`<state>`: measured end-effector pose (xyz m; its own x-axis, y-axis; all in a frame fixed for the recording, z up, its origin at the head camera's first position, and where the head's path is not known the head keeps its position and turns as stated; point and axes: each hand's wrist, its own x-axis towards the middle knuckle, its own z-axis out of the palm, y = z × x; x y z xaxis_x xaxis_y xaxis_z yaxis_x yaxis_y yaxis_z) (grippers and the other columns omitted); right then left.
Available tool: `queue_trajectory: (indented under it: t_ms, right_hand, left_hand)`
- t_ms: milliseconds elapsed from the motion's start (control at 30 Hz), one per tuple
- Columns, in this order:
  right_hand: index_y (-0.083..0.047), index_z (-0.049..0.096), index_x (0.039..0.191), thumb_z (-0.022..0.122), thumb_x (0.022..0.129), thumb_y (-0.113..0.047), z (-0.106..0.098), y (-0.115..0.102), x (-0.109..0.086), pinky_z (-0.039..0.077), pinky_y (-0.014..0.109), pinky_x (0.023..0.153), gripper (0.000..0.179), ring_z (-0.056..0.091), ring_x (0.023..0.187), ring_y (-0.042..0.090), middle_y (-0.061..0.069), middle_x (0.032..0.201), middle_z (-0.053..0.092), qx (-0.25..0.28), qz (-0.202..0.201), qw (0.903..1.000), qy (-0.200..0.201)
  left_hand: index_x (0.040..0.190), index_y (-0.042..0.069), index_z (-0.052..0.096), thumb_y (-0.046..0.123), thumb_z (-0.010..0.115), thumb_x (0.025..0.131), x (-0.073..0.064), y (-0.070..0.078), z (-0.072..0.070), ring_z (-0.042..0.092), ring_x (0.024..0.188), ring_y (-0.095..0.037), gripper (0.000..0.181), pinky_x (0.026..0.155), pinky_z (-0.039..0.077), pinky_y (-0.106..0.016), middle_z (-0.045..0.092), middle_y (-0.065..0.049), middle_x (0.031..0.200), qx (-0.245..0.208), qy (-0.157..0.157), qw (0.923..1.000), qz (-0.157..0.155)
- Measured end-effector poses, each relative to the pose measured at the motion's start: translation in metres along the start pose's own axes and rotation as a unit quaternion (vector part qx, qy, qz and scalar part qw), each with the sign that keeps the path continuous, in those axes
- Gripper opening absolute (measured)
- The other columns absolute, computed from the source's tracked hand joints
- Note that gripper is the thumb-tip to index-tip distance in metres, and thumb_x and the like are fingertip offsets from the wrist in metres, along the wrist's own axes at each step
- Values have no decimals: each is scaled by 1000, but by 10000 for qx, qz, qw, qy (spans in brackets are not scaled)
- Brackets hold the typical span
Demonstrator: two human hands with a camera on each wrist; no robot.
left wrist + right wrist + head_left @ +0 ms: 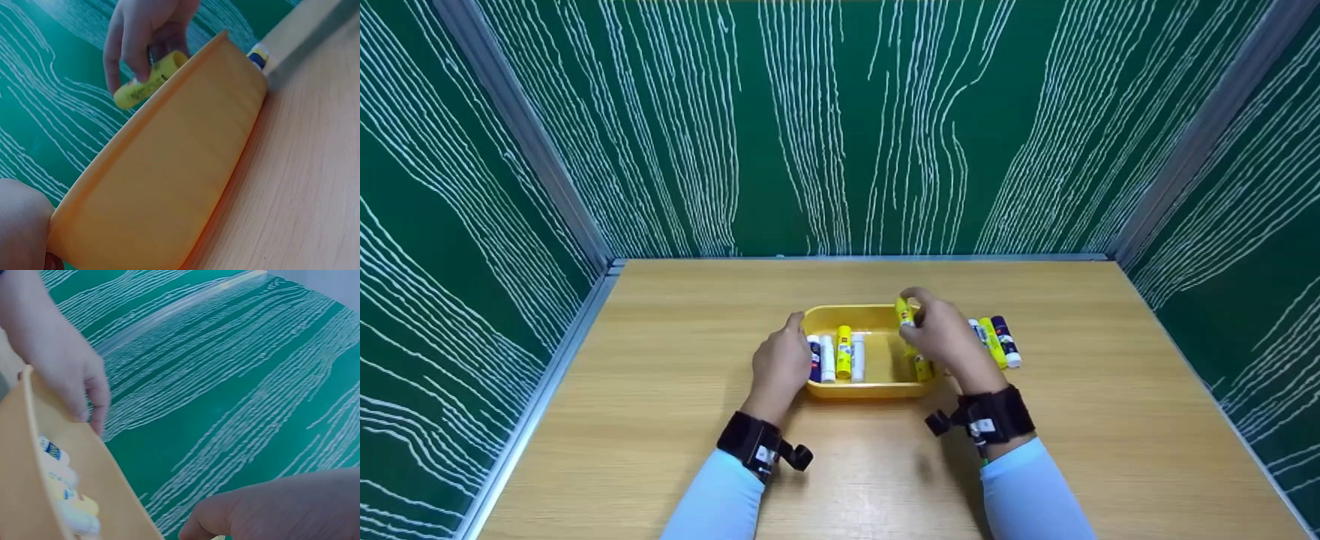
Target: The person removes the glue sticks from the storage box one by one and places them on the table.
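A yellow plastic basket (877,390) sits on the table with several glue sticks lying in it. My left hand (781,360) grips the basket's left rim, fingers over the edge in the right wrist view. Above the basket's right part, my right hand (945,330) pinches a yellow glue stick (905,311) between thumb and fingers. That stick (147,83) tilts above the rim in the left wrist view. Inside, toward the left, lie a dark blue glue stick (815,358), two white ones and a yellow glue stick (844,352). Another yellow piece (922,367) shows below my right hand.
To the right of the basket, a white glue stick (977,330), a yellow one (992,341) and a dark blue one (1006,341) lie side by side on the wooden table (660,420). Green panels (802,150) with white wavy lines stand behind and at both sides.
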<state>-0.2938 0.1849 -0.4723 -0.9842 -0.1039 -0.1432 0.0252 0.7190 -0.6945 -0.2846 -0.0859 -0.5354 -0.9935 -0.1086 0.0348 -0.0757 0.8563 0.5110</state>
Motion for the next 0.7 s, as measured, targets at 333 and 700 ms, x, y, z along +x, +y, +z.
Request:
queue_trajectory:
  t_ms: [333, 700]
  right_hand:
    - [-18, 47, 172, 69, 110, -17, -34, 18, -4, 66, 44, 92, 65, 73, 112, 36, 26, 133, 70, 174, -147, 9994, 272]
    - [-17, 40, 177, 66, 111, -16, -64, 44, -8, 67, 39, 84, 71, 72, 112, 38, 30, 141, 67, 203, 122, 9980, 586]
  left_hand:
    - [168, 16, 53, 27, 44, 124, 1, -1, 0, 80, 91, -26, 46, 81, 68, -48, 84, -18, 112, 47, -1, 10000, -30]
    - [167, 16, 54, 28, 43, 124, 1, -1, 2, 81, 91, -28, 46, 80, 67, -49, 84, -18, 111, -16, 26, 10000, -19]
